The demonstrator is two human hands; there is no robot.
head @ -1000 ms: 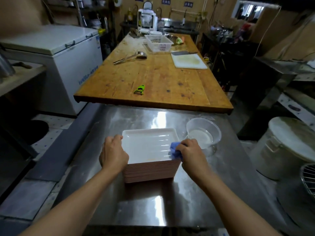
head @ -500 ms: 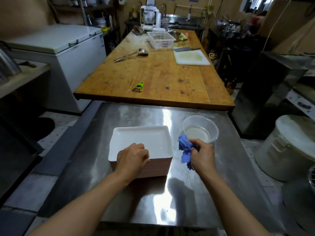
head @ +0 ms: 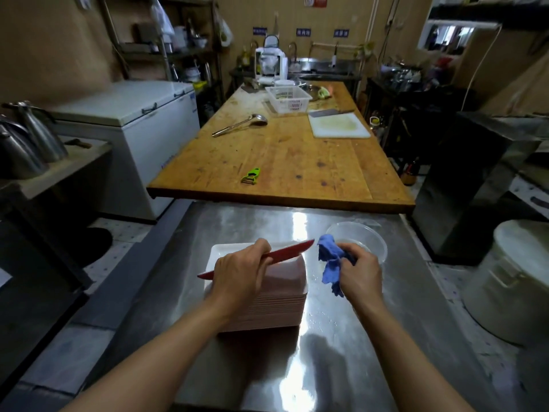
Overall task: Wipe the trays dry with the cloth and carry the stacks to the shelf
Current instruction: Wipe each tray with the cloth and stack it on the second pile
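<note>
A stack of trays (head: pixel 276 304) with pink-brown sides stands on the steel counter (head: pixel 356 337) in front of me. My left hand (head: pixel 237 275) grips the top tray (head: pixel 289 252) by its near edge and holds it tilted up above the stack, its red underside showing. A white tray face (head: pixel 219 254) is visible behind my left hand. My right hand (head: pixel 359 272) is closed on a crumpled blue cloth (head: pixel 328 263), just right of the lifted tray and apart from it.
A clear plastic bowl (head: pixel 362 236) sits on the counter behind my right hand. Beyond lies a long wooden table (head: pixel 285 162) with a green peeler (head: pixel 252 175), ladle, white basket and cutting board. A white chest freezer (head: pixel 130 120) stands left, a white bucket (head: pixel 514 278) right.
My left hand has lifted the top tray off the stack and tilted it up. My right hand with the cloth has come off the tray and moved a little to the right.
</note>
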